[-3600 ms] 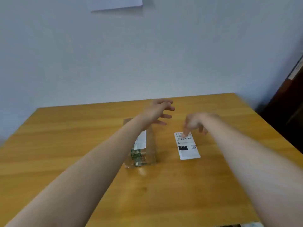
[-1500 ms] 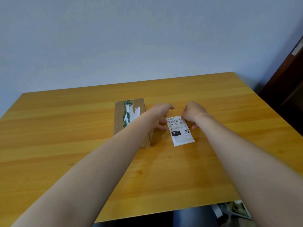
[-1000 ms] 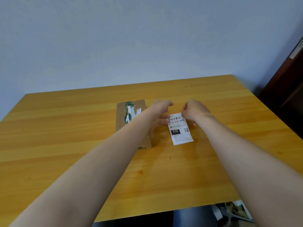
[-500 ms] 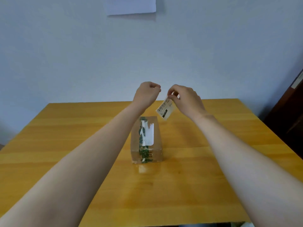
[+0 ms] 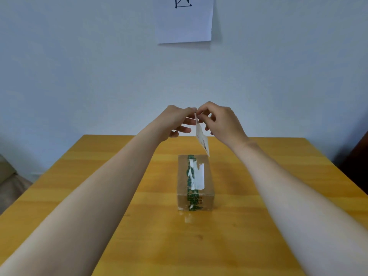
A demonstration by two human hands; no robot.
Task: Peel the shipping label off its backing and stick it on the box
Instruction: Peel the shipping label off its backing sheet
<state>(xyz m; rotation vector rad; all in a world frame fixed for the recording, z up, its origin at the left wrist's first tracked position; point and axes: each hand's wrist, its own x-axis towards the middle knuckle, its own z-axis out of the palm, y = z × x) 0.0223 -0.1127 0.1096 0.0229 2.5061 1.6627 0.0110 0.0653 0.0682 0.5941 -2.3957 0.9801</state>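
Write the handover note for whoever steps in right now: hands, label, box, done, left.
Left hand: fingertips pinched at the top edge of the label, other fingers spread.
Right hand: pinching the same top edge from the other side.
Label: held in the air above the far end of the box, hanging down edge-on; whether the backing has started to separate cannot be told.
Box: on the table, centre, long side running away from the person, green tape and a torn white patch on top.
Done: label picked up.
Left: peel off the backing, stick the label on the box.
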